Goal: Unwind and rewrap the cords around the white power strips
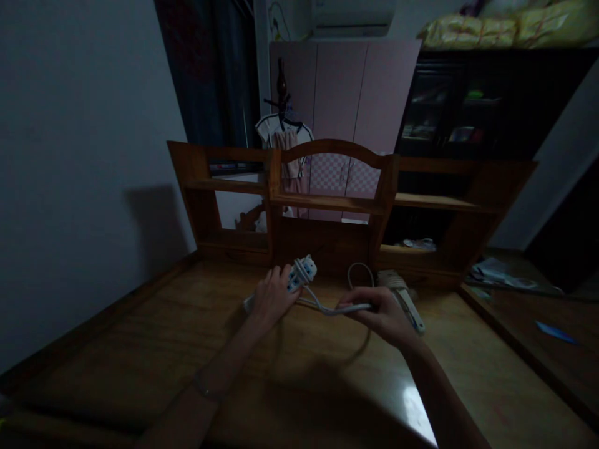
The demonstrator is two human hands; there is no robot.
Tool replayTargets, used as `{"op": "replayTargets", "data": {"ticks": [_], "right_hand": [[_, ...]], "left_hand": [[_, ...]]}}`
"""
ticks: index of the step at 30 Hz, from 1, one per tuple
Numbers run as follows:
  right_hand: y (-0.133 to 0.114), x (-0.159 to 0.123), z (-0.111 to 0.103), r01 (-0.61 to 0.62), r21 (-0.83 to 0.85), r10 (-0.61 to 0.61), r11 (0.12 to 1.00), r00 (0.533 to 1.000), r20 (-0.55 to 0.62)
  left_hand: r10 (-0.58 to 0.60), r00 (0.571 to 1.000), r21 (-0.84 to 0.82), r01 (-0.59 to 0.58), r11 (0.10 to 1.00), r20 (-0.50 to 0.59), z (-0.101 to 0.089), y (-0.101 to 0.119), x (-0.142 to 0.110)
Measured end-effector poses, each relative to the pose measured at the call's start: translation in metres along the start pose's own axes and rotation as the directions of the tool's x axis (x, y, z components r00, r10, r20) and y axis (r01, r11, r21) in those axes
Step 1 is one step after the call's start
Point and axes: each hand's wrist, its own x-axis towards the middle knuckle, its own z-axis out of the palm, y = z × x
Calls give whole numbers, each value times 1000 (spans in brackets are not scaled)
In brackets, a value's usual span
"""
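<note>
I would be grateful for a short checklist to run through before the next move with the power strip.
1. Left hand secure on the power strip: ok, the fingers close over it.
2. Right hand holding the white cord: ok.
3. Cord entirely wound on the strip: not ok, a length runs across to the right hand.
4. Wrapped bundle clear of the right hand: cannot tell, it lies close behind.
5. Plug end located: cannot tell, none can be made out.
</note>
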Motion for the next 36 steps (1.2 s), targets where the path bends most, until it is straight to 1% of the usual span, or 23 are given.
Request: {"op": "replayTargets", "data": {"ticks": [1,3,4,6,9,11,15,18,21,24,27,29,31,33,36], "right_hand": [[3,0,-3,-19,112,22,993,999,-26],[10,1,-8,-39,335,68,942,995,-76],[12,3,-10,-32,420,83,907,991,-104],[16,5,-12,-2,518,96,855,983,-154],[16,8,-12,12,572,111,820,978,-178],[14,10,-11,-2,574,121,819,978,-169],[17,13,-9,13,533,131,846,964,-232],[29,17,-10,36,549,161,835,938,-307],[45,22,-12,16,606,233,796,915,-330],[56,26,-13,-55,665,330,745,896,-296],[62,27,-13,-112,696,378,710,894,-242],[65,28,-13,-141,685,372,715,906,-203],[70,28,-13,-170,655,365,736,915,-173],[75,27,-11,-196,611,372,767,912,-174],[84,27,-4,-223,477,375,850,892,-251]], "left_hand": [[58,998,-20,-58,998,12,-1,6,-3],[193,981,-71,-190,979,34,-3,18,-9],[259,965,-95,-254,962,41,-3,23,-12],[372,927,-127,-363,923,53,-4,33,-17],[508,859,-152,-495,856,60,-4,43,-24],[576,815,-178,-559,810,58,-5,47,-27],[669,743,-233,-646,727,25,-6,48,-31],[704,710,-257,-685,681,-27,-7,47,-32],[703,705,-269,-698,664,-92,-8,45,-32],[685,702,-257,-711,655,-195,-7,41,-32],[649,690,-245,-723,646,-322,-6,36,-32],[624,690,-243,-719,652,-368,-8,34,-33],[585,718,-275,-690,670,-377,-13,34,-34],[530,763,-345,-643,684,-371,-17,34,-35],[456,823,-453,-568,687,-339,-21,35,-35]]}}
